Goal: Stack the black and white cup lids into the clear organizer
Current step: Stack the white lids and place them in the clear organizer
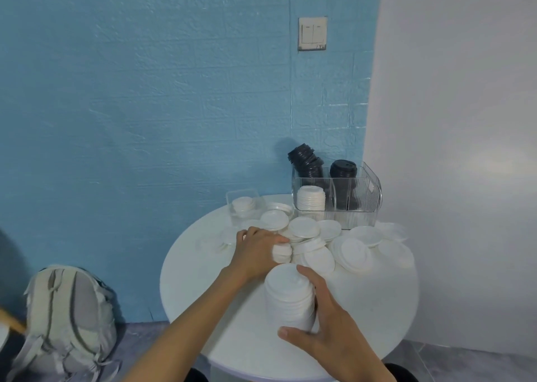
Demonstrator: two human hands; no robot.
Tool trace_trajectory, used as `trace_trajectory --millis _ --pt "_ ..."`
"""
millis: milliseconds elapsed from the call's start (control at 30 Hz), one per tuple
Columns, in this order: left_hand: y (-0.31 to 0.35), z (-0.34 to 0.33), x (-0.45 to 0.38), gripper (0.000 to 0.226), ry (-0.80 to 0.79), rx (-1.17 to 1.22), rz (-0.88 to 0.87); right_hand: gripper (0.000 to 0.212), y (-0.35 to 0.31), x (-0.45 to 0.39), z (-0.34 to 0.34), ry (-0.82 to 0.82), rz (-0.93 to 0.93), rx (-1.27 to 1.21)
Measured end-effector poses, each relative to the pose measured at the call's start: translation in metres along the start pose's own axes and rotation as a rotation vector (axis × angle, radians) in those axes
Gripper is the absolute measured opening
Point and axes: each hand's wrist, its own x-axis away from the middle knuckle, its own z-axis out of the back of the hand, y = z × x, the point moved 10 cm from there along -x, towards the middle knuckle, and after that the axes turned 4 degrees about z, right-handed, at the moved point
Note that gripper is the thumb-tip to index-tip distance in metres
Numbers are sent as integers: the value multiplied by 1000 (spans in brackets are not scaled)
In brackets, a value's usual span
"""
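Head cam: black lids [343, 169] already fill the organizer [363, 204], right hand [325, 329] holding a white stack [290, 297], left hand [257, 251] gripping loose white lids [282, 251], plenty left on the counter [203, 280].

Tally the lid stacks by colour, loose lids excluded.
Black stacks: 2, in the clear organizer: tilted stack, upright stack.
White stacks: 3: organizer stack, left hand stack, right hand stack.
Total: 5.

Clear glossy plastic organizer [360, 204]
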Motion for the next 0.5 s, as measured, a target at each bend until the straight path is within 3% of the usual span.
trace_trajectory --millis 200,367,500 --pt "-4 7 3 54 81 -2 0 98 0 0 0 5 -6 8" --pt "-3 1 15 52 37 -76 -54 97 -1 0 0 11 -1 13" --pt "2 2 22 73 13 -133 -95 98 0 -1 0 9 -7 14"
